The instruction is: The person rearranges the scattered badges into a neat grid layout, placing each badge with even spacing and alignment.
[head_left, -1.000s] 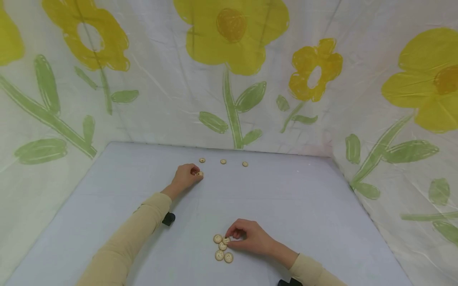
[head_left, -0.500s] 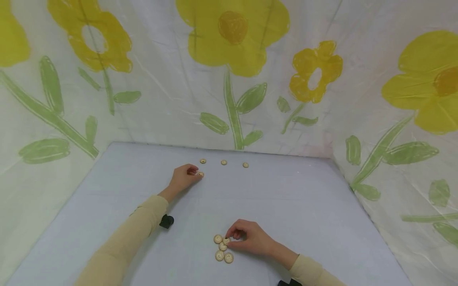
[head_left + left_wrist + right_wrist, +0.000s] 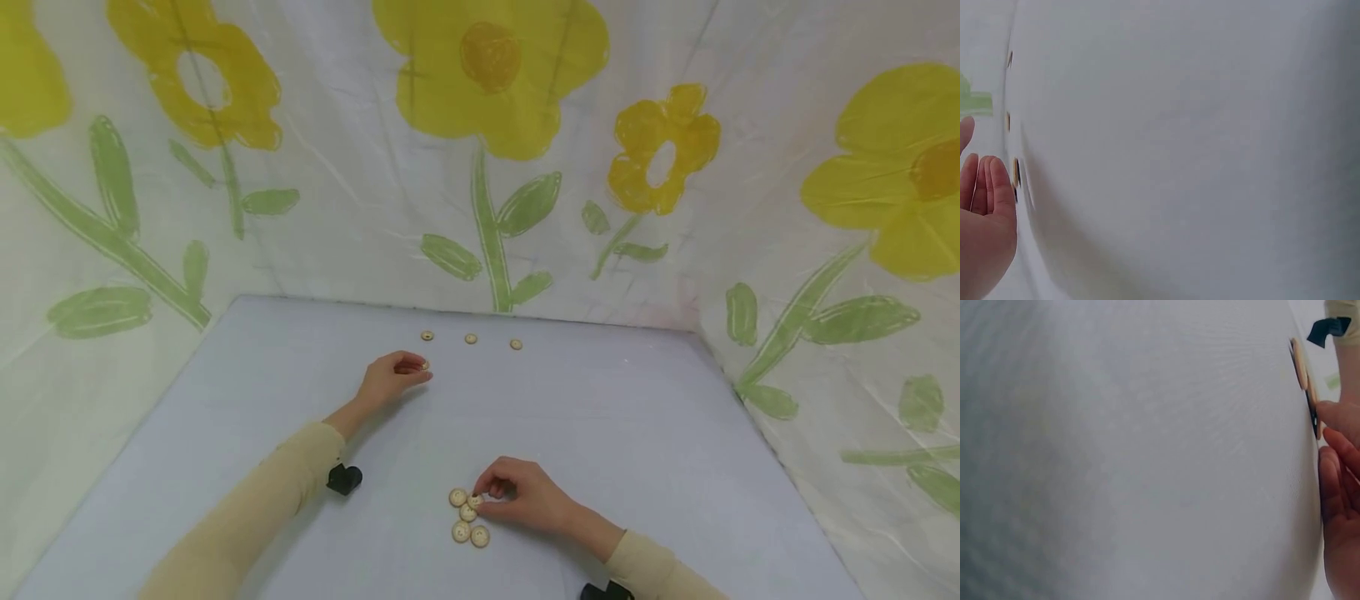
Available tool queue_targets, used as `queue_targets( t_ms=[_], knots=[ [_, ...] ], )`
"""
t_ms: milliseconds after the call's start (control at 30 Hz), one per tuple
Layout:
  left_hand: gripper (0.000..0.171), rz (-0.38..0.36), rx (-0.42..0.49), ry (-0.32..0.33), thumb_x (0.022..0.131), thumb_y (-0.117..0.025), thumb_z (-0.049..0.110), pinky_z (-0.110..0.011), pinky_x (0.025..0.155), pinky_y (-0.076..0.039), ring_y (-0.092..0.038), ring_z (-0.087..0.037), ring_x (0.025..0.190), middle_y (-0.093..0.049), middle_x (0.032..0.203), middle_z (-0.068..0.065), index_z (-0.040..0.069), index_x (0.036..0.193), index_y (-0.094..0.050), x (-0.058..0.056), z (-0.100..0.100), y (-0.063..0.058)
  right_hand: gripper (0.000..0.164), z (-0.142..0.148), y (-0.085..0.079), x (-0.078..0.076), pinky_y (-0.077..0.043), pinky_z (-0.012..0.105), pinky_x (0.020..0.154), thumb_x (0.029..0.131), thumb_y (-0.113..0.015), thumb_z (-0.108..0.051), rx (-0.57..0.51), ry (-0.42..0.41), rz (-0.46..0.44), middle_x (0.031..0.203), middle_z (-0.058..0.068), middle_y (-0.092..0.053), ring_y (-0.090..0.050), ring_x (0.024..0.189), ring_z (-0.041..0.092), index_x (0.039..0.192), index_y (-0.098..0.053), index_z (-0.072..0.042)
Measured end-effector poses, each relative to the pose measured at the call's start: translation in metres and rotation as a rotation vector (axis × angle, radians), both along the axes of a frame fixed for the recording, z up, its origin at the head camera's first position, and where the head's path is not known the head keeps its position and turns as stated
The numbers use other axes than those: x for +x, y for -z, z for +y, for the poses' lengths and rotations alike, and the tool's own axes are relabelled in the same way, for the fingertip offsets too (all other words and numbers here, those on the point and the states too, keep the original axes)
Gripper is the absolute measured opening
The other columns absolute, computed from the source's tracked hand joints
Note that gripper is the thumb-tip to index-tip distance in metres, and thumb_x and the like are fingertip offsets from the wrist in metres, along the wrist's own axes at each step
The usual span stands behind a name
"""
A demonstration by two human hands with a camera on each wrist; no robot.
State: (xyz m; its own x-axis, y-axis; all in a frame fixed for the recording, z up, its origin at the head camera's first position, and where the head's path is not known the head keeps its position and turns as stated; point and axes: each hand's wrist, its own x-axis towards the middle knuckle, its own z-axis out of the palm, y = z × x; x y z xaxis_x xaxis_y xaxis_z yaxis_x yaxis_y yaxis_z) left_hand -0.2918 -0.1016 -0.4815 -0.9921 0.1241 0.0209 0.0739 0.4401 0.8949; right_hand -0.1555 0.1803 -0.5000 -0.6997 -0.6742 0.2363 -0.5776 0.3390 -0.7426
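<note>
In the head view my left hand is at the far left of the table, its fingers and thumb apart around a round pale wooden button. The left wrist view shows the thumb and fingers spread beside buttons on the cloth. Nearer the front, my right hand pinches another wooden button between thumb and forefinger. This one overlaps a button in a small cluster. In the right wrist view the thumb lies against the buttons' edges.
Along the back of the white-covered table lie three more buttons in a row: a left one, a middle one and a right one. Flower-painted sheets enclose the table at the back and sides.
My left hand has let go of its button, spreading its fingers and shifting slightly. The right hand stays on its button in the cluster. The head view has shifted a little.
</note>
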Motion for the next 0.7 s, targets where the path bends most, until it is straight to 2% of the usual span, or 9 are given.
queue_targets(
  t_ms=[167, 200, 367, 433, 700],
  knots=[
    [0.035, -0.021, 0.056, 0.049, 0.084, -0.078, 0.023, -0.028, 0.08, -0.05, -0.064, -0.02, 0.095, -0.069, 0.101, -0.006, 0.002, 0.11, -0.068, 0.018, 0.006, 0.0, 0.019, 0.0, 0.0, 0.0, -0.051, 0.021, 0.072, 0.086, -0.077, -0.02, 0.007, 0.006, -0.008, 0.091, -0.005, -0.064, -0.058, 0.081, 0.004, 0.102, -0.067, -0.017],
    [0.035, -0.027, 0.063, 0.057, 0.083, -0.079, 0.023, -0.027, 0.079, -0.05, -0.064, -0.02, 0.094, -0.07, 0.099, -0.005, 0.002, 0.11, -0.068, 0.021, 0.008, 0.0, 0.019, -0.001, -0.005, 0.002, -0.051, 0.022, 0.071, 0.085, -0.077, -0.017, 0.0, 0.004, -0.004, 0.091, -0.003, -0.064, -0.059, 0.08, 0.007, 0.101, -0.067, -0.014],
    [0.032, -0.066, 0.096, 0.1, 0.083, -0.079, 0.022, -0.026, 0.075, -0.051, -0.065, -0.016, 0.089, -0.07, 0.095, -0.002, 0.003, 0.107, -0.069, 0.039, 0.015, -0.003, 0.018, -0.002, -0.005, 0.003, -0.052, 0.022, 0.071, 0.085, -0.077, -0.015, -0.015, -0.003, 0.006, 0.089, -0.001, -0.065, -0.059, 0.079, 0.009, 0.1, -0.068, -0.013],
    [0.031, -0.074, 0.096, 0.113, 0.082, -0.079, 0.023, -0.026, 0.073, -0.051, -0.064, -0.015, 0.086, -0.069, 0.093, -0.001, 0.004, 0.106, -0.069, 0.046, 0.017, -0.003, 0.018, -0.001, 0.0, 0.001, -0.051, 0.021, 0.071, 0.085, -0.077, -0.017, -0.013, -0.002, 0.004, 0.089, -0.003, -0.064, -0.058, 0.079, 0.007, 0.101, -0.068, -0.015],
    [0.03, -0.063, 0.07, 0.192, 0.083, -0.078, 0.026, -0.025, 0.071, -0.05, -0.063, -0.013, 0.083, -0.068, 0.089, 0.002, 0.005, 0.104, -0.069, 0.071, 0.019, -0.003, 0.018, -0.001, 0.0, 0.001, -0.051, 0.021, 0.071, 0.086, -0.076, -0.019, -0.01, 0.007, 0.022, 0.089, -0.004, -0.065, -0.058, 0.079, 0.005, 0.101, -0.067, -0.016]
  ],
)
